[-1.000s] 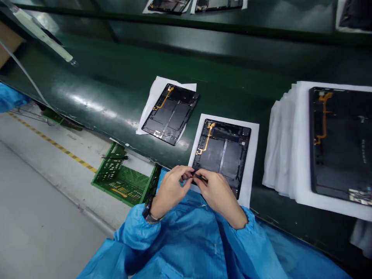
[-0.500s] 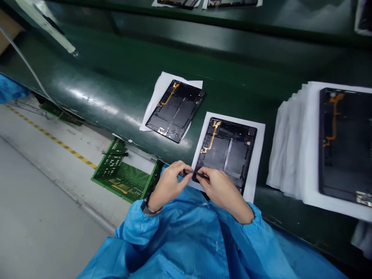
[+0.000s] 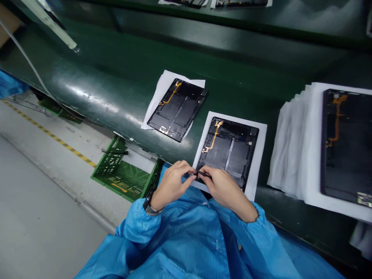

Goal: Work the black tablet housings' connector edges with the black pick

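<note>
In front of me an opened tablet shell (image 3: 222, 151) lies on a white sheet (image 3: 261, 155), with an orange flex cable (image 3: 214, 137) along its left side. Over its lower left corner, my right hand (image 3: 225, 188) is closed on a thin black stick-like tool (image 3: 205, 174), whose exact kind is hard to make out. Just to the left, my left hand (image 3: 176, 181) is pinched at the tool's tip. Whatever sits between its thumb and fingers is too small to name. The fingertips of both hands nearly meet.
A second opened tablet (image 3: 178, 110) rests on paper to the left. To the right stands a stack of white sheets (image 3: 293, 151) with another tablet (image 3: 345, 147) on top. A green crate (image 3: 116, 182) is below the table edge. More tablets (image 3: 242, 3) lie on the shelf behind.
My left hand has shifted slightly right, and its fingertips are now closer to those of my right hand and the tool's tip. The view has moved slightly.
</note>
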Tool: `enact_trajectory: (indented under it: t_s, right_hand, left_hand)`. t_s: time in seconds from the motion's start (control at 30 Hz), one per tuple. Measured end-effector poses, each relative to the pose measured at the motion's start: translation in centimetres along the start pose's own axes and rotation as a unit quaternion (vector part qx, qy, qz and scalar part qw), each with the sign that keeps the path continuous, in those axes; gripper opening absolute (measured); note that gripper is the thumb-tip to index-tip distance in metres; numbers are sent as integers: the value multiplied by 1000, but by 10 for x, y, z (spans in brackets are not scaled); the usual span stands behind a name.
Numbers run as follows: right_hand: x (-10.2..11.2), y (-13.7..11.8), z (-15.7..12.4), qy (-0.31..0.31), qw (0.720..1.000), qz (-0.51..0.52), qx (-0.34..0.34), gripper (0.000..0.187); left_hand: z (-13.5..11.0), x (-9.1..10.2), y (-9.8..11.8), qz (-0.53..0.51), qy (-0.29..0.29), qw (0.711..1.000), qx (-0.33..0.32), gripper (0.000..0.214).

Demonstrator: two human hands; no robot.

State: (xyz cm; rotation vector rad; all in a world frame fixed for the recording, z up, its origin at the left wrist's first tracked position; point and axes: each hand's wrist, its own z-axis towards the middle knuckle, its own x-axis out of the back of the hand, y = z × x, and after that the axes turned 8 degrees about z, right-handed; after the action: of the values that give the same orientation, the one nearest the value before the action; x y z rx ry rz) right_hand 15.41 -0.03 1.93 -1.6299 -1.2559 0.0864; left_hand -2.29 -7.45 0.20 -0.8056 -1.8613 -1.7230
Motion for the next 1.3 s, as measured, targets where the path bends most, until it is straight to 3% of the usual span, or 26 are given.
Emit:
enact_trajectory:
  t_s: [0.27, 0.5, 0.7, 1.3]
  right_hand:
    - [1, -3, 0, -10, 1000, -16, 7, 23]
    - [7, 10, -2, 19, 998, 63, 21, 27]
    - [7, 12, -3, 25, 997, 71, 23, 24]
    - [10, 5, 1, -13, 998, 53, 27, 18]
  left_hand:
    - [1, -4, -2, -31, 34, 999, -19, 5]
    - [1, -6, -2, -25, 30, 999, -1, 6]
    - [1, -9, -4, -20, 38, 999, 1, 5]
    - [-4, -12, -4, -45, 45, 998, -18, 8]
